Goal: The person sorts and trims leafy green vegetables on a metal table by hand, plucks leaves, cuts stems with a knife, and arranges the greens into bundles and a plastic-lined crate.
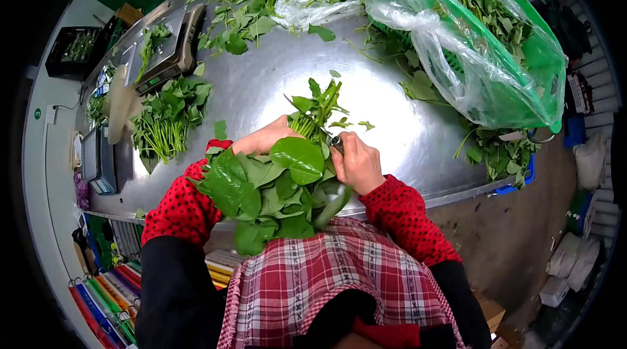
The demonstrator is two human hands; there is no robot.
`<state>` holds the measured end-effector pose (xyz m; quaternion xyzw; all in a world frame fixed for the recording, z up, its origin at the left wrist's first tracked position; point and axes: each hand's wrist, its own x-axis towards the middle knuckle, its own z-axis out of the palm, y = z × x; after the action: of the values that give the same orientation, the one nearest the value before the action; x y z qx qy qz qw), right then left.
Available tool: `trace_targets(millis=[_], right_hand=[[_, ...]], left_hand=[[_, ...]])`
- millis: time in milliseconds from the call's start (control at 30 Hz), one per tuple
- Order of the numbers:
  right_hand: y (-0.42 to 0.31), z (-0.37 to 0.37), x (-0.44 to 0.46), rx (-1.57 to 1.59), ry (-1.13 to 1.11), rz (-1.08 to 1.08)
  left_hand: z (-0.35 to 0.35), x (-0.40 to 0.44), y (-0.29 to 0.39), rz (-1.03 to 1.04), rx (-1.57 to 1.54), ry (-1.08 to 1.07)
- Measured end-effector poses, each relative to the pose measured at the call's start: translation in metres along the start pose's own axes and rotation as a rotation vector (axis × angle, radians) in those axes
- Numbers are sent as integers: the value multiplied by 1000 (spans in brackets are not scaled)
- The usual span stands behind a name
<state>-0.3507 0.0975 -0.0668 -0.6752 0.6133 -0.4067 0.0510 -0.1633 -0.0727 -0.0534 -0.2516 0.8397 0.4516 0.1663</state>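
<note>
My left hand [266, 136] is closed around a bunch of leafy greens [297, 159], its broad leaves hanging toward my apron and its stems pointing away over the table. In my right hand [359, 165] is a knife [336, 144], gripped by its dark handle. Its thin blade lies across the stems, partly hidden among them. A few cut bits of stem and leaf [367, 125] lie on the metal just beyond the right hand.
On the metal table [261, 81], a stacked bunch of greens [166, 120] lies left, near a scale [173, 48] holding a sprig. Loose greens [245, 19] spread along the back. A green basket [522, 81] lined with clear plastic stands right, filled with greens.
</note>
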Motion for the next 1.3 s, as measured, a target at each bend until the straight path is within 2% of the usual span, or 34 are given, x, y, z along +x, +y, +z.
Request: trace_targets(millis=[33,67,133,167,200,233,267,333,400,433,467,500,567,600,633,667,700,733,767,800,833,867,900,933,967,1000,1033,1100,1133,1200,1233,1300], right_hand=[[-1,-2,1,2,-8,8],[-3,-2,1,-15,-31,-15],[5,-6,-6,-110,-153,-86],[42,15,-41,-237,-494,267],[61,14,-65,-326,-729,481],[64,1,-81,-283,-677,427],[65,-5,-70,-220,-493,389],[34,-27,-60,-63,-254,433],[35,-20,-30,103,-101,470],[28,-20,-21,317,-231,653],[24,-6,-25,603,-282,873],[21,14,-32,897,-335,1081],[6,54,-42,1191,-372,1172],[8,73,-51,1153,-358,1128],[11,94,-61,1121,-341,1084],[26,104,-75,1010,-311,1042],[36,95,-79,948,-159,1052],[60,76,-85,834,-130,1039],[89,59,-98,956,86,1069],[109,20,-92,703,91,1072],[135,-3,-97,646,228,1105],[153,-41,-94,464,197,1173],[171,-69,-100,463,223,1160],[175,-95,-104,331,307,961],[220,-109,-136,212,327,683],[181,-134,-112,129,321,863],[172,-144,-118,-81,291,702],[163,-155,-131,-305,50,872],[154,-155,-130,-299,40,882],[127,-139,-119,-706,138,409],[118,-125,-113,-696,134,414],[99,-91,-95,-132,113,684]], left_hand=[[5,-7,4,50,92,-63],[10,-12,9,107,-232,-18],[12,-24,11,403,139,9],[12,-30,13,547,313,62],[18,-41,15,498,-47,236],[15,-43,10,357,-381,292],[12,-46,5,250,-738,393],[8,-66,8,-44,-946,326],[-21,-70,16,-101,-694,378],[-28,-78,13,-129,-604,416],[-27,-94,14,-386,-403,726],[-32,-92,-6,-276,-443,674],[-50,-92,17,-324,382,733],[-47,-81,-7,-261,587,803],[-42,-70,-50,-245,704,766],[-34,-55,-64,-172,756,760],[-21,-36,-63,-46,745,794],[-4,-3,-57,118,570,820],[13,35,-39,255,508,788],[32,74,-12,339,514,795],[44,110,26,482,334,811],[51,133,71,627,150,847],[61,155,109,676,-59,878],[60,157,140,642,-120,866],[55,153,165,610,-184,849],[47,140,177,579,-162,834],[37,122,181,552,-136,810],[11,70,164,350,191,766],[6,47,145,220,318,770],[-8,7,117,-148,483,682],[-11,0,103,-300,466,618],[-1,14,61,-492,434,546]])
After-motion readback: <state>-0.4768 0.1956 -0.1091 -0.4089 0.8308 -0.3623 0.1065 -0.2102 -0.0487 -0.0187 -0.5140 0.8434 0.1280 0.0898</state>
